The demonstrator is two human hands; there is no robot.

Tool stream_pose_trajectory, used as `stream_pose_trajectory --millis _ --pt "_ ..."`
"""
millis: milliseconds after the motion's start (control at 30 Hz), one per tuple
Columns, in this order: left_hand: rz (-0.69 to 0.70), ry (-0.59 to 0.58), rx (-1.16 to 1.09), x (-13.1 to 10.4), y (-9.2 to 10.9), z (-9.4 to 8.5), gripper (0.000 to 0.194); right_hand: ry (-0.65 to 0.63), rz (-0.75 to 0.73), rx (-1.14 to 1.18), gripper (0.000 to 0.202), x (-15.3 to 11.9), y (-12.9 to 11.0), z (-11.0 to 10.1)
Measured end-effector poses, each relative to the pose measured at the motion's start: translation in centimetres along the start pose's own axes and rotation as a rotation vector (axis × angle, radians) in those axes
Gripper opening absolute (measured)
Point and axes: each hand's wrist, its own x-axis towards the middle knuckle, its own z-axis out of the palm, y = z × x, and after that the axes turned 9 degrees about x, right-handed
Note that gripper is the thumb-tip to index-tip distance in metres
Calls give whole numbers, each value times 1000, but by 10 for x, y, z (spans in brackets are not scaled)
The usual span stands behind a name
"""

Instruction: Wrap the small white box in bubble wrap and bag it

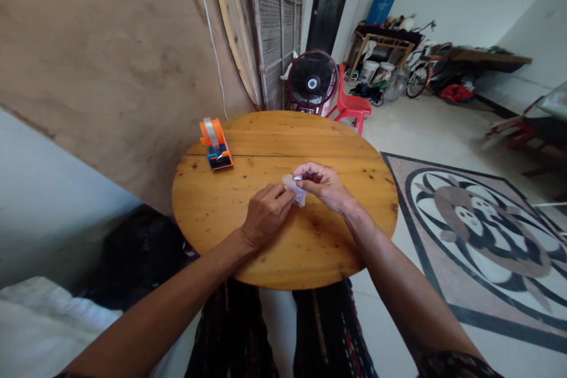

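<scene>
Over the middle of the round wooden table (274, 260), a small, clear, crinkled plastic bag (297, 194) lies between my two hands. My left hand (270, 212) rests on the tabletop with its fingers closed on the bag's near left edge. My right hand (323, 184) is on the other side, thumb and forefinger pinched round a small whitish, shiny piece (297, 178) at the bag's upper edge. What that piece is, I cannot make out. The fingers partly cover the bag and whatever it contains.
An orange and blue tape dispenser (215, 144) stands at the table's far left. Beyond the far edge are a black and red fan (312, 80) and a red plastic chair (352, 105). A large wooden board (119, 59) leans along the left. A panda-patterned floor design (482, 236) lies right.
</scene>
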Motion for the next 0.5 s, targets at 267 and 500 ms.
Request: stream_pose_trajectory --millis 267,500 --pt "-86 44 -49 -2 2 8 27 -18 -8 -30 24 -13 11 4" --pt "-183 74 -116 -3 3 11 16 71 -74 -51 24 -16 24 10"
